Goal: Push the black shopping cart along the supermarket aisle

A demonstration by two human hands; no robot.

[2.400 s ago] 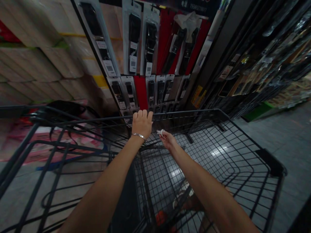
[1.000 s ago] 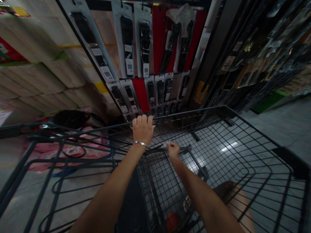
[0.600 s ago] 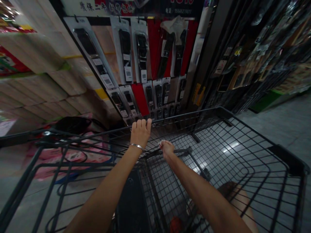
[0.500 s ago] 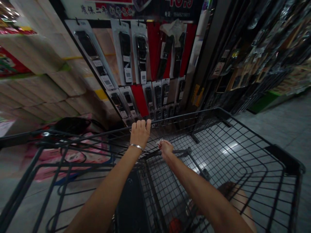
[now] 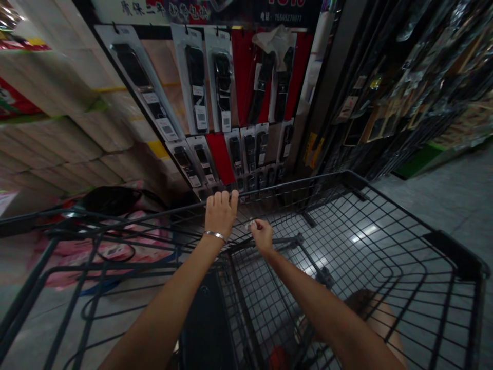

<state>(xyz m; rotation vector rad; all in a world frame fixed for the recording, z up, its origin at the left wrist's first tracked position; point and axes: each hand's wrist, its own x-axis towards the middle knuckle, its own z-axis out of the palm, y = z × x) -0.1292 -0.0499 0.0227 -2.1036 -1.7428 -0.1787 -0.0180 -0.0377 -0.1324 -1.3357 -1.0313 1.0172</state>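
Observation:
A black wire shopping cart (image 5: pixel 389 205) fills the lower part of the view. My left hand (image 5: pixel 220 211), with a silver bracelet (image 5: pixel 214 235) at the wrist, is wrapped over the cart's far top rail. Just to its right and a little lower, my right hand (image 5: pixel 262 235) is closed in a pinch above the basket. A small, pale, crumpled piece (image 5: pixel 249 224) shows at its fingertips; its kind is too small to make out. A dark flat panel (image 5: pixel 208 324) of the cart lies below my left forearm.
Packaged belts (image 5: pixel 196 77) hang in rows on a display beyond the cart. Wrapped paper bundles (image 5: pixel 50 139) are stacked at left, above pink packages (image 5: pixel 142 231) on the floor. More hanging goods (image 5: pixel 400 87) and a green-edged bin (image 5: pixel 419 156) stand at right.
My right hand has turned slightly, so its pinching fingers show more. The left hand keeps its hold on the rail. The view has shifted a little.

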